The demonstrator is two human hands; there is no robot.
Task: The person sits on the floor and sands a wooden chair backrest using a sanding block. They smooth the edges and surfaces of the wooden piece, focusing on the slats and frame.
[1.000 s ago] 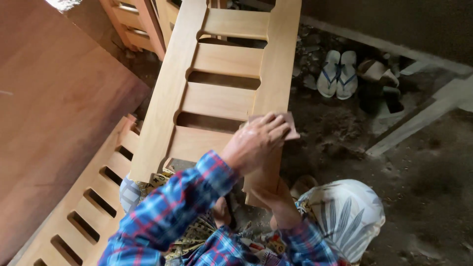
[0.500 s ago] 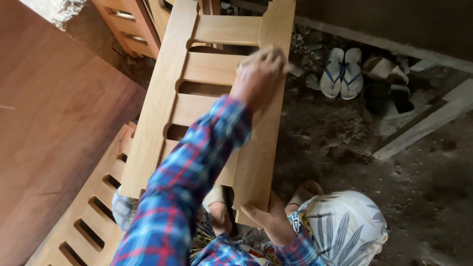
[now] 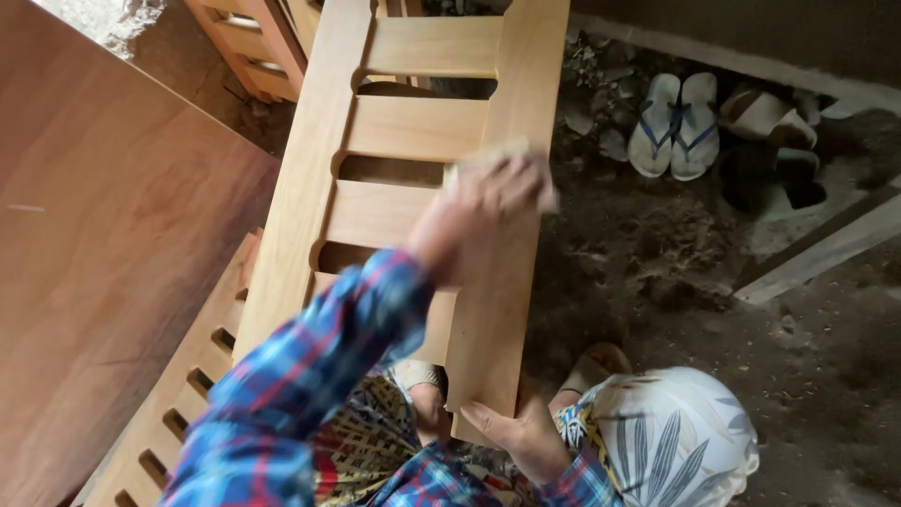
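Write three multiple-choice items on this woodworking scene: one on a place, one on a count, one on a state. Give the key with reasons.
1. Where does the left hand press the sanding pad?
A. On the right rail of the slatted wooden frame
B. On the large reddish board
C. On the dirt floor

2. How many blue-strapped flip-flops lie on the floor?
A. One
B. Two
C. Four

3. What is the right hand doing?
A. Hanging free in the air
B. Gripping the frame's near end
C. Holding a hammer

Key: 1 A, the blurred hand and pad lie on the frame's right rail. 2 B, a pair lies side by side beyond the frame. 3 B, its fingers wrap the lower edge of the rail.
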